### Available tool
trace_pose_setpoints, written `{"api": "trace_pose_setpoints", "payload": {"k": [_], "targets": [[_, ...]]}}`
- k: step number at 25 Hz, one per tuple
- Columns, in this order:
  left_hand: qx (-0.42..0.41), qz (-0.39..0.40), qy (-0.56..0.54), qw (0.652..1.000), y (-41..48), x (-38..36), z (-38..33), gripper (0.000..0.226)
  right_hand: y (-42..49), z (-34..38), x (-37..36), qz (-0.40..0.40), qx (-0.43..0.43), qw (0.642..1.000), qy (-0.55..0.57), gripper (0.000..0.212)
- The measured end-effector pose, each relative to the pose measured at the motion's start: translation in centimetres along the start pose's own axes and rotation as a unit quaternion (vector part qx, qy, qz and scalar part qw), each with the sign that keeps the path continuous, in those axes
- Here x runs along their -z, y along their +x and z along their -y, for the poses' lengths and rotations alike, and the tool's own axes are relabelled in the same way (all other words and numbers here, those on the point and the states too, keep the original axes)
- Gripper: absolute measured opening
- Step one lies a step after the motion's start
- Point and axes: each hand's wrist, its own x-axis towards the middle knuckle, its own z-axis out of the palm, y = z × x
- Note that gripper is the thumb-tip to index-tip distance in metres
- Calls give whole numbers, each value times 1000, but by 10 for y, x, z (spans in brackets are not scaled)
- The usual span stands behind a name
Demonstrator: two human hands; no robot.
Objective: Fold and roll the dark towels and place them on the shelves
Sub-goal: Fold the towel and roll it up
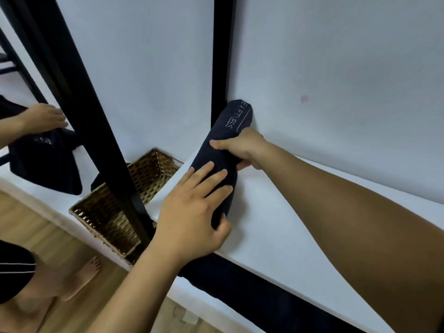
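Note:
A rolled dark towel (225, 150) with white lettering lies on the white shelf board (283, 227), its far end against the back wall beside a black upright post (222, 56). My right hand (242, 146) grips the roll around its middle from the right. My left hand (192, 212) holds the near end, with the fingers spread over the top and the thumb hooked round the tip. A second dark towel (45, 164) hangs at the far left behind a slanted black post (91, 131).
A woven wicker basket (113, 212) sits on a lower level left of my hands, partly behind the slanted post. Another hand (43, 118) rests on the hanging towel. A bare foot (81, 277) stands on the wooden floor. The shelf has a black front rail (264, 299).

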Motion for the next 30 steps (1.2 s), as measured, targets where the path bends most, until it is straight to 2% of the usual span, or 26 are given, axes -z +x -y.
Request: {"api": "trace_pose_setpoints", "payload": {"k": [2,4,5,6,7,8,10,12,14,18,20,22,25,28,30], "targets": [[3,19,-1,1000,7,7,20,51,9,10,-6,-9,-11,1000,-23,59],[-3,45,1,999,9,14,29,52,7,16,-6,-26,-10,992,-124,64],[-1,53,6,999,10,16,28,51,9,17,-4,-61,12,973,-224,71],[4,57,15,998,13,19,27,49,15,16,-4,-119,57,937,-323,77],[11,59,27,998,18,22,25,43,21,16,-4,-158,120,905,-376,79],[22,64,44,997,25,24,23,37,28,15,-5,-150,175,894,-385,75],[56,118,97,987,41,26,17,35,43,7,-6,-64,238,901,-358,60],[65,192,148,968,48,18,16,55,55,-8,-5,-37,275,904,-326,52],[45,244,197,949,49,14,23,74,61,-20,-4,-56,308,906,-285,54],[34,257,217,941,53,18,29,73,62,-29,-14,-94,307,913,-253,58],[25,225,223,948,68,15,22,65,59,-25,-14,-73,297,914,-267,60],[46,183,211,959,90,7,20,67,59,-8,3,-33,273,894,-355,67],[93,232,207,946,104,-11,31,76,69,8,23,-9,264,859,-439,56],[119,248,210,938,105,-26,35,85,76,-18,7,-49,293,878,-376,54],[137,252,218,933,113,-30,34,92,79,-20,0,-47,273,883,-379,55]]}}
